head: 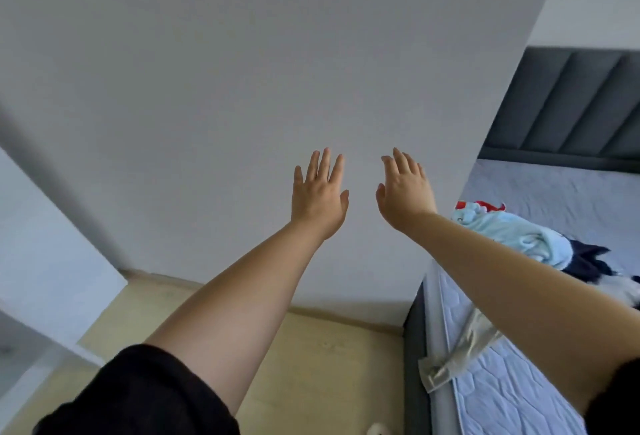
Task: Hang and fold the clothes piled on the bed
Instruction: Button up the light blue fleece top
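Two open grips: bare left hand (318, 194) and bare right hand (406, 192) raised before plain grey wall (225, 71), fingers straight, holding nothing. Heaped on grey quilted bed (561, 192): crumpled light-blue, red and dark clothes pile (516, 235). Apparently untouched; all hanging and folding left.

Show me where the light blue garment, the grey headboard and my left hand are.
light blue garment (512, 232), head view, on its crumpled middle.
grey headboard (571, 105), head view, on a padded panel.
left hand (318, 199), head view, on the back of the hand.
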Available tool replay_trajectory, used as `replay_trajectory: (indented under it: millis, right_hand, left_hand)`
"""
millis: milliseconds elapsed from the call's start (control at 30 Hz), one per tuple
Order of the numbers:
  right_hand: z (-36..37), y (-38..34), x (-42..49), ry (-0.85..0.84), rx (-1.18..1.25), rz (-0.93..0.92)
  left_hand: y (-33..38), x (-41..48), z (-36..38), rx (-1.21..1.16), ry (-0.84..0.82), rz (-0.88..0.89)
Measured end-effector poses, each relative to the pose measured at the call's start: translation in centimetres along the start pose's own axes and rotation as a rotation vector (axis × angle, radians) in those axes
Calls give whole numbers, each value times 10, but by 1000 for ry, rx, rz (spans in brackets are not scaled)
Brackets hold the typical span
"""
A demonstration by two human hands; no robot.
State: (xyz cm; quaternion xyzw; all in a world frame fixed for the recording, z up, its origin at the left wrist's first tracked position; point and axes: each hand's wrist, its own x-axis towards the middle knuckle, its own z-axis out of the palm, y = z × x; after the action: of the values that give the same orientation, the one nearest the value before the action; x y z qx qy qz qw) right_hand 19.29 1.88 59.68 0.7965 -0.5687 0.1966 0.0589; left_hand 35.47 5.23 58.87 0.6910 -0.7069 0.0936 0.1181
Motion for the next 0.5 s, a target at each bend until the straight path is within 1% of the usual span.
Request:
replay_trajectory:
  millis: [100,200,367,500]
  right_hand:
    - [22,71,17,-44,-40,26]
    - [52,123,31,-75,-96,5]
    - [125,179,31,-143,-169,-49]
    - [189,210,23,-127,-191,-28]
  left_hand:
    - [55,39,42,-29,-59,13]
    - [90,71,85,-47,-98,25]
    - [121,101,172,-62,-160,54]
    - [130,111,250,-32,-160,119]
